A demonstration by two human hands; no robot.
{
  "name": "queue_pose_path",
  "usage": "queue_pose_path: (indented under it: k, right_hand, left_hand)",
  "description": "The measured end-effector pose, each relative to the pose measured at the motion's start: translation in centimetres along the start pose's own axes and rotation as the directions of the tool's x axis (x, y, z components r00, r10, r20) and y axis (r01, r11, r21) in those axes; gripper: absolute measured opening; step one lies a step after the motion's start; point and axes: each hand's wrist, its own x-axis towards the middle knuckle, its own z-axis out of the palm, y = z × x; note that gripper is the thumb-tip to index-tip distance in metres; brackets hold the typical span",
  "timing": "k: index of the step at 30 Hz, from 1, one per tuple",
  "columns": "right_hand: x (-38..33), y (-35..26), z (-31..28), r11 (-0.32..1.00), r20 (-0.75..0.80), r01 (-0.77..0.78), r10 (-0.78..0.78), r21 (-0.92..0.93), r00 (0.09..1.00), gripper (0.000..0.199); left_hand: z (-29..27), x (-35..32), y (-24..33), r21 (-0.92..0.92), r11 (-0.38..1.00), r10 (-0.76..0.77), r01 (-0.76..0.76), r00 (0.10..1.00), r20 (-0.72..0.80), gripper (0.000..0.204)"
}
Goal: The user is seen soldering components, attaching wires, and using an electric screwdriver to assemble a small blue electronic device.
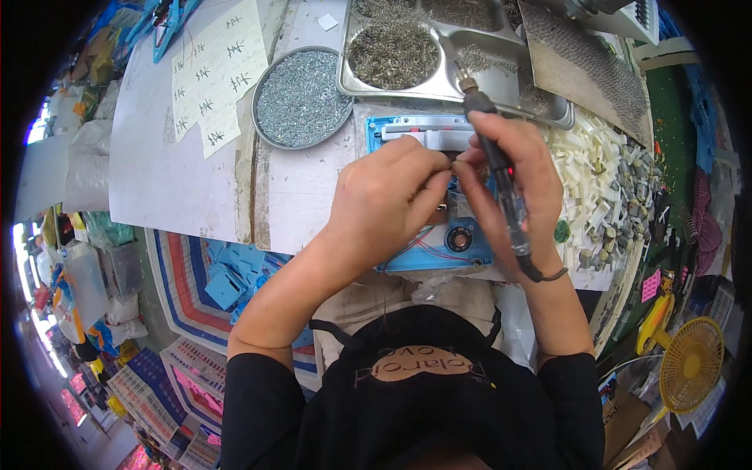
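The blue casing (439, 243) lies flat on the desk (298, 188), left hand (388, 200) pinching some tiny part over it, right hand (509, 180) wrapped round a driver (497, 168); looks like light, stiff plastic with delicate wires, so best gripped by the edges.

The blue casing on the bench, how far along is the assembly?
Looks midway. Done: the blue casing lies open with red wires and a round part already inside. In hand: the left hand pinches something small at its middle, while the right hand holds an electric screwdriver, tip pointing away. Left: the casing is not closed; a round dish of screws and a pile of white parts wait nearby.
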Motion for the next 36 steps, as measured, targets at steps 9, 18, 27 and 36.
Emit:
queue_pose_path:
  k: [9,18,27,36]
  right_hand:
    - [-0.9,-1.0,-5.0,0.999,0.017,-0.023,0.022,0.050,1.000,0.039]
    - [-1.8,-0.8,-5.9,0.998,0.061,-0.011,0.007,0.069,0.998,0.037]
    - [-0.4,-0.5,-1.3,0.987,0.063,-0.145,0.140,0.076,0.988,0.050]
    - [-0.1,-1.2,0.4,0.935,0.020,-0.299,0.300,0.190,0.954,0.050]
  left_hand:
    - [0.3,0.3,-0.3,-0.023,0.989,-0.150,0.149,0.987,-0.052,0.011]
    - [-0.3,-0.3,-0.5,-0.146,0.978,-0.163,0.148,0.982,-0.091,0.006]
    - [-0.9,-0.4,0.5,0.080,0.995,-0.063,0.064,0.998,-0.016,0.010]
    - [-0.1,-0.4,1.4,-0.200,0.947,-0.260,0.250,0.965,-0.028,0.009]
